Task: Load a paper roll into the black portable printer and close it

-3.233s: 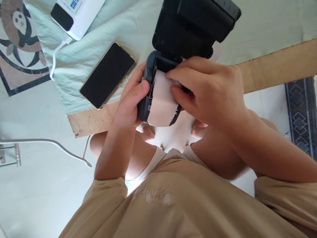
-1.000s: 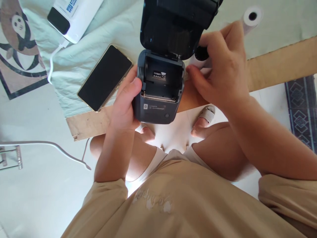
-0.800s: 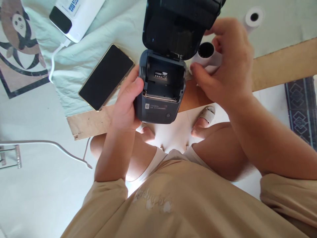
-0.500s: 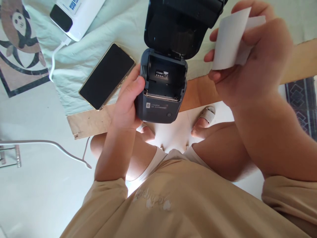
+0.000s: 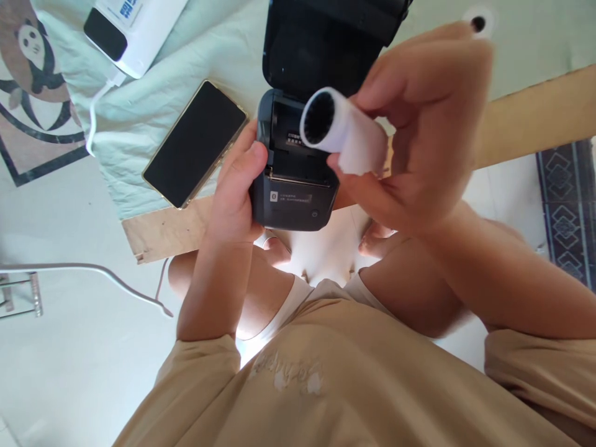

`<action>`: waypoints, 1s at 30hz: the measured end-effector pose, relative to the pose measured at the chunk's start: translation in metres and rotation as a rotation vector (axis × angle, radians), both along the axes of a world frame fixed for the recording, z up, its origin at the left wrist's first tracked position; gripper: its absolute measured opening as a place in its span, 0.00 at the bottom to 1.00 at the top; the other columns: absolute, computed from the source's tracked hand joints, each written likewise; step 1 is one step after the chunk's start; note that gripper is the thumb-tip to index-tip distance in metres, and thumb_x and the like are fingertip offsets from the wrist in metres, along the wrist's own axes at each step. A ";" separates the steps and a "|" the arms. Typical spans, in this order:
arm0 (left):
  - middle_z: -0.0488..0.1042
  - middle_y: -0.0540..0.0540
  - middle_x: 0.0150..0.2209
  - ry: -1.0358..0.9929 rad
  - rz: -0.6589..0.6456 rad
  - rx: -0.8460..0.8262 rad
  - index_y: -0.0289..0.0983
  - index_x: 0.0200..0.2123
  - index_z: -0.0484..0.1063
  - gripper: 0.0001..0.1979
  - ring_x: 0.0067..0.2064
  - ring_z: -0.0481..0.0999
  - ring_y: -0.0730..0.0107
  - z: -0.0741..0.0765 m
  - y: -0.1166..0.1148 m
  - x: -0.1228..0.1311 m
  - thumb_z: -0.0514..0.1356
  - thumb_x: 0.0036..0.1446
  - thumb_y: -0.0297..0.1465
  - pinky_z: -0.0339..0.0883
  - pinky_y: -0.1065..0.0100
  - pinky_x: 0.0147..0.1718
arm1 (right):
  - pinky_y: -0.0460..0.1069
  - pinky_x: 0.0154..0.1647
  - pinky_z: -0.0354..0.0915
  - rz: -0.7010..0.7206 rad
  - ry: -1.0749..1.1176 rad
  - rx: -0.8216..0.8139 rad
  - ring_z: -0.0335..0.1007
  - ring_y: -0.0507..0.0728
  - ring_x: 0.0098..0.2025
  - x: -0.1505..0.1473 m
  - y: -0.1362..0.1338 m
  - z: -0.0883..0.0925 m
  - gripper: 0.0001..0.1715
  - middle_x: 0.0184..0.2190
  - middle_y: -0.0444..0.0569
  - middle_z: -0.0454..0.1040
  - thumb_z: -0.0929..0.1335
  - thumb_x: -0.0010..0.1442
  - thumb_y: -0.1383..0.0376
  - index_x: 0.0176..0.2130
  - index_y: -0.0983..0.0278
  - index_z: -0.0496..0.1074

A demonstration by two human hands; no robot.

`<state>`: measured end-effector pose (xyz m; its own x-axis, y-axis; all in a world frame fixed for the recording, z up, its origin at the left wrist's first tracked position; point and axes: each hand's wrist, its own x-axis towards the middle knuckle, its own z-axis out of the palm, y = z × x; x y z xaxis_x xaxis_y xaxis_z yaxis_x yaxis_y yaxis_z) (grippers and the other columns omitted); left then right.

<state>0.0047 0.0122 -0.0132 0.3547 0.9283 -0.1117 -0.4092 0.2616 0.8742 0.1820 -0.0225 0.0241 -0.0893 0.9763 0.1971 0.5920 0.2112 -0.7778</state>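
My left hand [image 5: 239, 183] is closed around the left side of a black portable label printer [image 5: 295, 202]. The printer's lid [image 5: 316, 49] is swung up, and its paper bay shows, partly covered by what my right hand brings in front. Between the fingers and thumb of my right hand [image 5: 419, 124] is a small white paper roll [image 5: 361, 139], its dark hollow core facing left. The roll is held tilted over the bay's right side; whether it touches the printer I cannot tell.
A phone [image 5: 195, 144] lies dark on the pale green cloth [image 5: 153, 105], left of the printer. Beyond it is a white device [image 5: 139, 37] with a plugged-in cable [image 5: 92, 121]. Another small white roll [image 5: 479, 23] stands at the upper right. The wooden table edge [image 5: 531, 118] runs in front of my legs.
My right hand has moved left and turned, bringing the paper roll from right of the printer to over its bay. My left hand still holds the printer, which has shifted slightly left.
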 end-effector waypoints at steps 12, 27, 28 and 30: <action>0.74 0.45 0.40 0.008 -0.037 0.048 0.36 0.38 0.70 0.13 0.52 0.73 0.58 0.003 0.000 0.000 0.56 0.57 0.39 0.68 0.61 0.50 | 0.48 0.42 0.63 0.028 -0.282 0.346 0.68 0.52 0.44 -0.015 0.006 -0.011 0.07 0.45 0.45 0.71 0.62 0.56 0.73 0.32 0.61 0.63; 0.63 0.50 0.25 -0.030 -0.086 0.135 0.37 0.39 0.71 0.15 0.28 0.69 0.73 -0.003 0.000 -0.005 0.62 0.49 0.39 0.65 0.70 0.28 | 0.52 0.35 0.50 0.091 -0.325 0.595 0.62 0.53 0.35 -0.034 -0.014 -0.024 0.05 0.26 0.39 0.70 0.64 0.58 0.64 0.29 0.58 0.67; 0.64 0.50 0.26 -0.020 -0.087 0.130 0.37 0.40 0.71 0.15 0.28 0.68 0.74 -0.004 0.000 -0.006 0.62 0.48 0.35 0.64 0.71 0.26 | 0.52 0.36 0.50 0.109 -0.323 0.603 0.62 0.53 0.36 -0.034 -0.014 -0.024 0.06 0.27 0.38 0.71 0.64 0.58 0.62 0.29 0.58 0.67; 0.67 0.50 0.28 -0.005 -0.098 0.135 0.37 0.42 0.71 0.16 0.29 0.70 0.73 -0.005 0.001 -0.007 0.63 0.47 0.29 0.62 0.72 0.25 | 0.53 0.37 0.53 0.143 -0.285 0.598 0.64 0.54 0.38 -0.031 -0.014 -0.021 0.08 0.30 0.39 0.73 0.65 0.59 0.58 0.31 0.58 0.68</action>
<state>-0.0026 0.0129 -0.0178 0.4445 0.8957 0.0139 -0.3918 0.1804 0.9022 0.1513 -0.0362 0.0032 -0.3377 0.6814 0.6494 0.6911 0.6479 -0.3204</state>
